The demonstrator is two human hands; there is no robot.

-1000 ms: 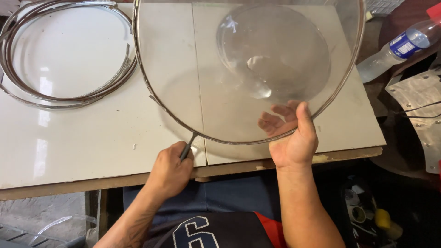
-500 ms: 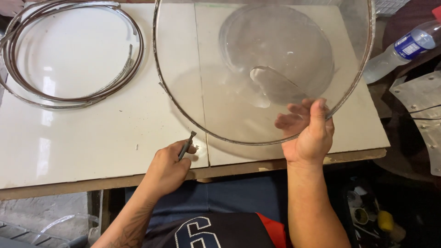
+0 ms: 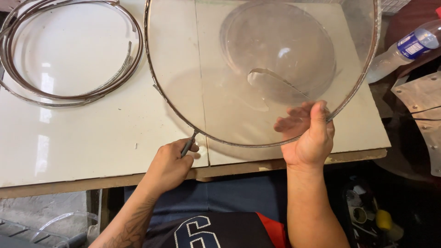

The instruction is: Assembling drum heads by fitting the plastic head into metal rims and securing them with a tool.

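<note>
Landmark: the clear dome bowl (image 3: 239,78), a big see-through plastic shell w/ a thin metal rim, tilted up off the white counter (image 3: 92,142).

Far left of the bowl, a stack of loose metal rim hoops (image 3: 69,55) is laid flat on the counter; nothing is seen inside the rings but bare board. At the picture's bottom-left corner, below the counter edge and well apart from the bowl, part of another clear shell (image 3: 59,222) is seen; contents can't be told.

At the bowl's lower-left rim, a small slim metal tool (image 3: 188,144) is pinched in the left hand (image 3: 170,165), fingers curled tight round it, tip touching the rim band.

The bowl itself is empty; a domed centre is seen through the wall, w/ a curved crack or cut line near its lower part.

At the bowl's lower-right rim, the edge is gripped by the right hand (image 3: 310,138): thumb outside, fingers inside, seen through the plastic.

Right of the bowl, off the counter's edge, a clear plastic bottle (image 3: 404,50) w/ blue label is lying tilted; fill level can't be told. Further right, a sheet-metal piece (image 3: 422,115) is partly in view.
</note>
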